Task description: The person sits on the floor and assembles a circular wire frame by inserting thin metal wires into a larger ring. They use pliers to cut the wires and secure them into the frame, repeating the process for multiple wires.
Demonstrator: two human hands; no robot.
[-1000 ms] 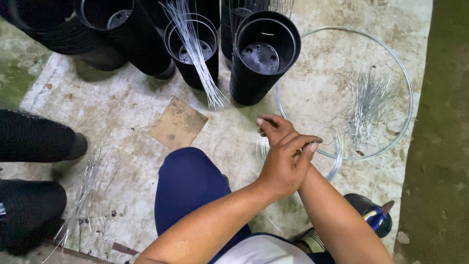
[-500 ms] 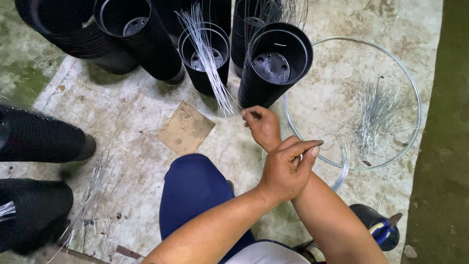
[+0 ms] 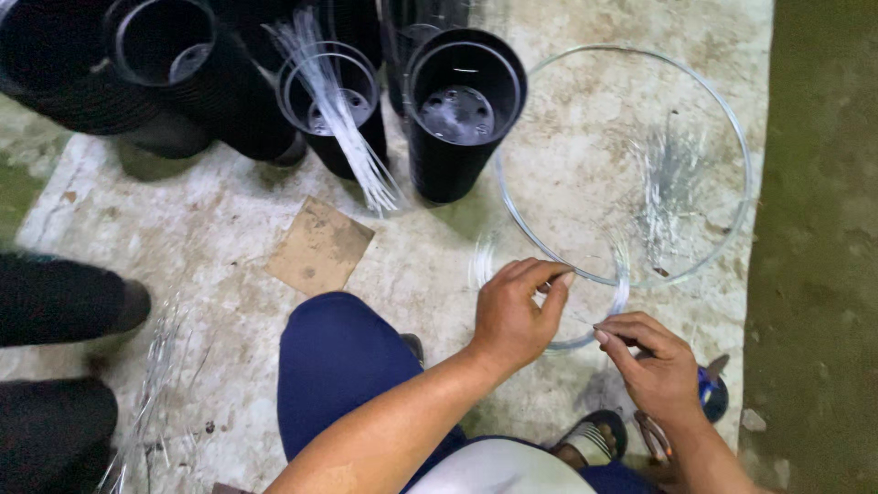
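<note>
Over the concrete floor [image 3: 183, 265], both hands pinch a clear plastic loop [image 3: 585, 311].

Left hand [image 3: 517, 316] and right hand [image 3: 654, 361] each grip the small loop's rim just beside a large clear ring [image 3: 732, 146] lying flat; black pots [image 3: 462, 110] stand beyond, one holding clear strips [image 3: 338, 101].

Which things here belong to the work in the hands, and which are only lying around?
In the work:
- left hand and right hand, pinching a thin clear wire loop
- large clear wire ring on the floor
- bundle of thin pale wires
- black plastic pots

Lying about:
- brown cardboard square
- loose wire strands at far left
</note>
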